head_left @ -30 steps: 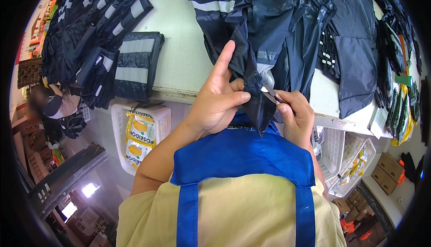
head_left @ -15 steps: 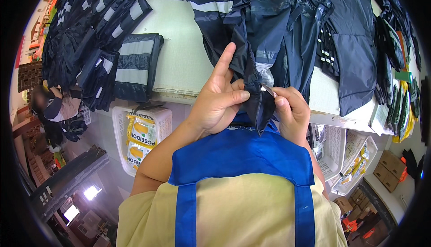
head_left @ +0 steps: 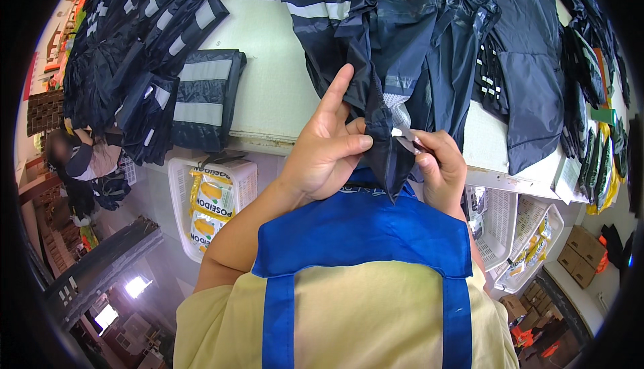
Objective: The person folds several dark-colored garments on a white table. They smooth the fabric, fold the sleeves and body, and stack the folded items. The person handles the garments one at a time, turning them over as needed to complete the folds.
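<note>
A dark navy garment (head_left: 402, 40) with a pale reflective stripe and a patch of mesh hangs over the table's near edge toward me. My left hand (head_left: 329, 134) pinches its hanging end between thumb and curled fingers, while the index finger points up. Just right of that pinch, my right hand (head_left: 439, 164) is closed around small metal thread snips (head_left: 406, 143). Their blades lie close against the garment's edge, beside a small white spot. My right fingers partly hide the snips' grip.
Folded striped garments (head_left: 208, 97) lie on the white table (head_left: 268, 94), left of my hands. More dark clothing (head_left: 530, 94) lies at the right. Below the table edge stand white plastic baskets (head_left: 248, 181) with yellow-and-white packages. Another person (head_left: 87, 154) is at the far left.
My right hand has shifted slightly right and down with the snips, and their blades are turned differently. The left hand keeps its pinch almost unmoved.
</note>
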### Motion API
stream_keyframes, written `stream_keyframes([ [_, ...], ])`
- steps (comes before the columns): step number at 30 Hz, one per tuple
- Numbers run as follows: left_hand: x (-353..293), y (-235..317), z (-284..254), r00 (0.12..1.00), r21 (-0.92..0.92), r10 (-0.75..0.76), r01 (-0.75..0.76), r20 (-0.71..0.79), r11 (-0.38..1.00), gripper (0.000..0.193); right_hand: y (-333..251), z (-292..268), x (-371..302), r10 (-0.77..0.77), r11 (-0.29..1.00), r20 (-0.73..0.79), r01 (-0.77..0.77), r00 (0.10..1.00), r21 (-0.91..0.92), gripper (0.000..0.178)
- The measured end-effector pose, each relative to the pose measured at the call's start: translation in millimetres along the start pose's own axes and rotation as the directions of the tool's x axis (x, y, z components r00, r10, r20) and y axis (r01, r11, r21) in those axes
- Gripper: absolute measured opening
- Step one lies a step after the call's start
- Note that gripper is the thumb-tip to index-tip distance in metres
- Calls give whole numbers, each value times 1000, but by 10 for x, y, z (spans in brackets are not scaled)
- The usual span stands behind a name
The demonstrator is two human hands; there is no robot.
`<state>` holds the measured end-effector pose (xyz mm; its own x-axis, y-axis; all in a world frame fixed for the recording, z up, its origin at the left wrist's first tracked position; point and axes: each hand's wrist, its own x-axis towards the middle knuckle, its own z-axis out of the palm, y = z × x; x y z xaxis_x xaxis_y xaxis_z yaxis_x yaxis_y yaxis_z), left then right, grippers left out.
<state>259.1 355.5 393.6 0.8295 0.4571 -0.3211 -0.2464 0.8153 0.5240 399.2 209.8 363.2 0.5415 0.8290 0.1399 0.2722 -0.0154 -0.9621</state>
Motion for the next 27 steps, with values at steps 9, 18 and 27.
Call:
stream_keyframes([
  [9,22,22,50,1000,31,-3,3,0,1000,97,16,100,16,94,987,-99,-80,991,138,29],
  [18,3,43,41,995,344,87,-101,56,933,94,-177,-245,328,-177,949,140,207,974,-238,36],
  [27,-7,56,49,994,294,93,-103,47,950,92,-202,-233,391,-159,973,62,167,985,-157,41],
])
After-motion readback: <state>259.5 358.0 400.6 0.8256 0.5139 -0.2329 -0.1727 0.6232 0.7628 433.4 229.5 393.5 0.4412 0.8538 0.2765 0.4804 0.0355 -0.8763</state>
